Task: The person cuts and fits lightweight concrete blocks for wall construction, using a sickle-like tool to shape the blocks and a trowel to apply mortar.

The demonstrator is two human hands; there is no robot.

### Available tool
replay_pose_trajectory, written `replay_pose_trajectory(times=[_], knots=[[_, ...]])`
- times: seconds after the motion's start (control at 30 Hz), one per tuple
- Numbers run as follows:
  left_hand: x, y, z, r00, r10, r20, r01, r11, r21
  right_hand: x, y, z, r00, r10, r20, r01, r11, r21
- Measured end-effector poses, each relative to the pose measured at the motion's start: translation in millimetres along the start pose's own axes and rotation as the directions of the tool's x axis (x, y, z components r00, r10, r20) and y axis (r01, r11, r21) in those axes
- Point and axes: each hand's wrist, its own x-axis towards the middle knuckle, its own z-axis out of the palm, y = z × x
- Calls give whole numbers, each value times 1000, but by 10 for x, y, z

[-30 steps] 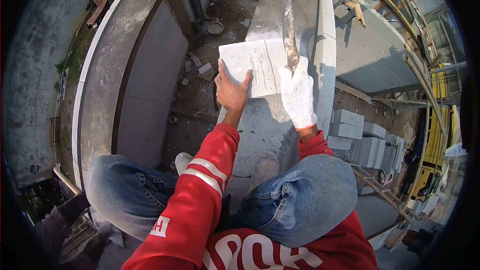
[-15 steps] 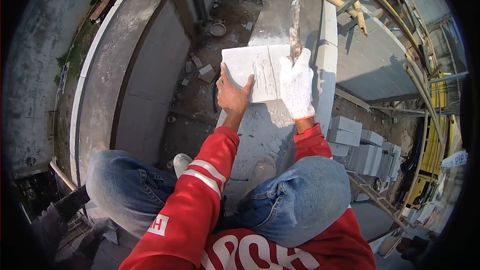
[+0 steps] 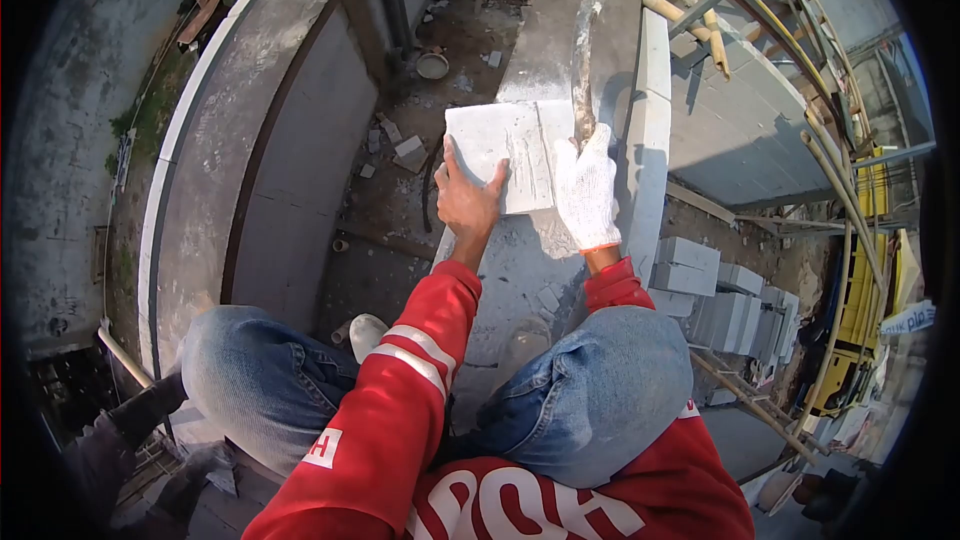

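A light grey aerated concrete block [image 3: 492,145] lies on top of the wall ahead of my knees. Rough scratches and a dark straight line mark its upper face. My bare left hand [image 3: 467,188] grips the block's left side, thumb resting on top and fingers along the edge. In a white knitted glove, my right hand [image 3: 586,188] is closed around the lower end of a long curved tool [image 3: 584,50], stained with pale mortar. This tool points away from me and bends right at its far end. The glove overlaps the block's right part.
Below on the left lies a debris-strewn floor with a round basin [image 3: 432,66] and broken block pieces [image 3: 409,152]. Stacked blocks [image 3: 687,266] stand low on the right, near bamboo poles [image 3: 846,175] and a yellow vehicle [image 3: 858,325]. A curved wall [image 3: 215,130] rises at left.
My right hand and the curved tool have shifted slightly toward me and to the left, bringing the tool's far end into view. My left hand stays on the block.
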Motion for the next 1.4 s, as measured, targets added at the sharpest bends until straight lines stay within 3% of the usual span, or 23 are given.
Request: replay_pose_trajectory(times=[0.1, 0.2, 0.23, 0.3, 0.37, 0.43, 0.47, 0.57, 0.63, 0.67, 0.7, 0.77, 0.83, 0.87, 0.9, 1.03, 1.07, 1.1, 1.17, 1.23, 1.27, 1.3, 1.4], knots=[[-55, 0, 8, 1000, -2, 2, 2, 1000, 1, -117, 586, 221, 979, -47, 201, 104, 954, -281], [-3, -5, 12, 1000, 0, -2, 0, 1000, 8, -131, 661, 134, 966, -132, 224, 183, 957, -226], [9, 15, 1, 1000, -15, 4, 15, 1000, 26, -235, 333, -8, 981, -55, 184, 78, 990, -118], [-21, 30, -34, 1000, -21, 21, 21, 1000, 3, -357, 268, -62, 963, -271, 5, 271, 961, -51], [-25, 14, -27, 1000, -23, 15, 23, 1000, -1, -472, 303, -16, 962, -265, -66, 262, 964, -51], [-17, 29, -42, 1000, -18, 20, 18, 1000, 9, -534, 358, 52, 997, 37, 69, -28, 992, -124], [-23, 35, -39, 1000, -10, 17, 10, 1000, -4, -486, 622, 137, 951, 139, 275, -59, 958, -282], [66, 45, -5, 999, -24, 44, 25, 999, -19, -332, 613, 7, 945, 85, 316, -2, 968, -252], [7, -4, 0, 1000, -1, 16, 1, 1000, -7, -427, 414, -180, 970, -159, 183, 184, 975, -126], [-1, 8, -18, 1000, -5, 22, 4, 1000, 15, -479, 285, -213, 963, -269, 12, 269, 962, -52], [-13, -22, -30, 999, -20, 38, 19, 999, 33, -512, 67, -325, 997, -61, 43, 57, 995, 77], [-8, 11, -32, 1000, -4, 25, 4, 1000, 0, -647, 143, -295, 999, 9, -37, -6, 996, 90], [-6, 26, -48, 1000, -2, 27, 3, 1000, -27, -868, 313, -148, 995, 97, 3, -97, 992, 82], [-14, 25, -63, 999, -5, 34, 6, 1000, -24, -948, 466, -65, 972, 201, 121, -192, 978, -83], [-19, 28, -66, 999, -9, 40, 10, 1000, -20, -1041, 901, 106, 971, 151, 185, -104, 965, -240], [-5, 18, -27, 999, -16, 34, 15, 1000, 19, -991, 421, -194, 931, 264, 254, -310, 937, 162], [-10, 1, -19, 1000, 11, 4, -11, 1000, 15, -1028, 269, -257, 952, 250, 178, -287, 931, 226], [-9, -11, -34, 1000, -3, 17, 2, 999, 34, -1051, 303, -257, 993, 116, 31, -120, 970, 212], [-14, 40, -59, 999, -27, 36, 27, 1000, 8, -1130, 234, -310, 992, 82, -101, -58, 975, 214], [15, 24, -28, 1000, 0, 7, 1, 1000, -5, -1265, 536, -127, 979, 178, -99, -146, 953, 267], [3, 34, -46, 1000, -3, 13, 3, 1000, -3, -1348, 718, -37, 987, 158, -13, -155, 977, 150], [-13, 30, -59, 1000, -8, 22, 8, 1000, 2, -1368, 1036, 89, 977, 175, 126, -165, 983, -85], [50, 68, -21, 1000, 4, 16, -4, 1000, -14, -1226, 909, -27, 962, 174, 212, -174, 985, -18]])
